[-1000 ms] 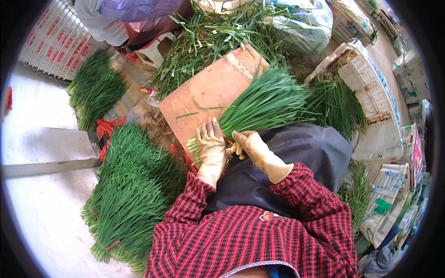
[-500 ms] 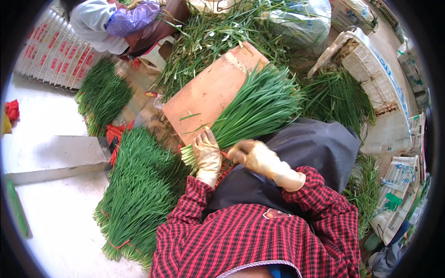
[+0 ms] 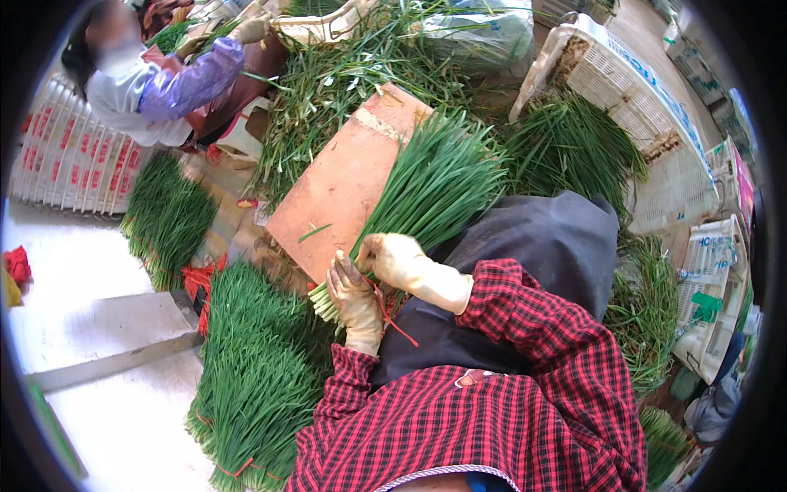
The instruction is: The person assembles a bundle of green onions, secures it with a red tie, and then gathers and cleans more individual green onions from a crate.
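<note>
So the biggest thing around here is the white surface [image 3: 123, 418], way off to the left of both grips, with a big heap of green bundles [image 3: 254, 369] between it and the left grip [image 3: 351, 297]. A pile of loose leaves [image 3: 344, 98] crowds the far edge of the board [image 3: 332, 197], well beyond the hands. Over to the right of the grips the dark apron [image 3: 541, 238] covers the lap, and past that a tilted white crate [image 3: 656, 115] closes that side off, so the elbow room is mostly over the lap. The board's left corner pokes out beyond the left grip, its near edge runs right by those fingers, and the exposed wood lies up and left of the grips. Its right side is under the leafy bunch [image 3: 434, 189], which fans away from the grips up and to the right.

Left grip is wrapped round the bunch near the pale cut ends. Right grip [image 3: 379, 256] is curled up just beside it against the stems; can't tell if it's pinching anything.

Count-wise: one bunch in hand, one board, two gloved hands, two heaps of bundles to the left, one co-worker [image 3: 193, 82] far up-left, one red tie [image 3: 395, 321] dangling beside the left grip, one short leaf scrap [image 3: 314, 233] on the board.
</note>
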The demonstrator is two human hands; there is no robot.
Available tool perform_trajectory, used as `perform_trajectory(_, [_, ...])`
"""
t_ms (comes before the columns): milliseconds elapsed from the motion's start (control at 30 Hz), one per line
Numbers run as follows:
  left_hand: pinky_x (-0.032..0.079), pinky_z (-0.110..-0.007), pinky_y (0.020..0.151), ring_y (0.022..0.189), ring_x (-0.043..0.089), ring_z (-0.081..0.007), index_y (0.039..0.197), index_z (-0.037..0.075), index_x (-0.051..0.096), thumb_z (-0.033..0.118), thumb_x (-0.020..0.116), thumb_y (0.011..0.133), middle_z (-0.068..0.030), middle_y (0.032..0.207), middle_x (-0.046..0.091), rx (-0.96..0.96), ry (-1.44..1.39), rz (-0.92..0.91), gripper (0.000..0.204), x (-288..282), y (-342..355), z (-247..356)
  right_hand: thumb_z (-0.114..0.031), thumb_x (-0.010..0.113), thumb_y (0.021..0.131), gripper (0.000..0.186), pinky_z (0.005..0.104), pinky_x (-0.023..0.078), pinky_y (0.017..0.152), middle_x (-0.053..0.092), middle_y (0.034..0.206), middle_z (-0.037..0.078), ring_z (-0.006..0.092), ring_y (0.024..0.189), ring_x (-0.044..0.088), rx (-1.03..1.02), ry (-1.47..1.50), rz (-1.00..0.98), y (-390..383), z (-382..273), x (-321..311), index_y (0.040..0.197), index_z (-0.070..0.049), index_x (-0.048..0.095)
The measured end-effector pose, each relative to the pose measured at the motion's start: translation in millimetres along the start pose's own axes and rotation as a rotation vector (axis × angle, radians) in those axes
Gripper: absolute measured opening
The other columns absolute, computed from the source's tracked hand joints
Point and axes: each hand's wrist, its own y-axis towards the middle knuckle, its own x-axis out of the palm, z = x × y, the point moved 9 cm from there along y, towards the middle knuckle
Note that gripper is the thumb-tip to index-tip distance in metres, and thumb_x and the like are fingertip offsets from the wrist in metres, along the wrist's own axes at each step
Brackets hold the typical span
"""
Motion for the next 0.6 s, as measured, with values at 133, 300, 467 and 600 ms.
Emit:
perform_trajectory(133, [0.025,-0.042,0.114,0.134,0.036,-0.028,0.148,0.009,0.03,0.037,0.054,0.088,-0.0164,0.145,0.039,-0.105,-0.336,-0.015,0.07,25,-9,-29,-0.011,0.069,0.08,0.013,0.0251,0.049,0.066,0.069,0.081,0.005,0.0102,0.073,0.062,0.275,0.794,-0.326,-36,-42,-3,0.09,-0.004,0.069])
perform_trajectory(300, [0.018,-0.05,0.117,0.14,0.028,-0.0345,0.151,0.001,0.006,0.038,0.085,0.061,-0.0175,0.154,0.025,-0.093,0.011,-0.293,0.125,-7,20,17,-0.014,0.068,0.089,0.019,0.0198,0.05,0.057,0.067,0.084,0.003,0.0081,0.069,0.062,-0.091,1.868,0.054,-32,-6,-156,0.103,-0.002,0.064])
perform_trajectory(467, [0.033,-0.053,0.108,0.129,0.042,-0.0402,0.149,0.001,0.019,0.071,0.069,0.065,-0.0239,0.146,0.035,-0.015,0.055,-0.131,0.121,-4,71,53,-0.038,0.05,0.099,0.043,0.0241,0.054,0.059,0.071,0.101,0.01,0.0121,0.075,0.064,0.023,1.827,0.43,-20,121,-221,0.12,-0.002,0.061])
perform_trajectory(600, [0.039,-0.043,0.107,0.131,0.04,-0.039,0.151,0.001,0.006,0.064,0.077,0.061,-0.0248,0.147,0.032,-0.007,-0.146,-0.281,0.131,32,116,48,-0.034,0.044,0.102,0.043,0.0263,0.054,0.062,0.07,0.095,0.006,0.0128,0.074,0.063,0.273,1.657,0.329,-27,132,-188,0.118,0.002,0.061])
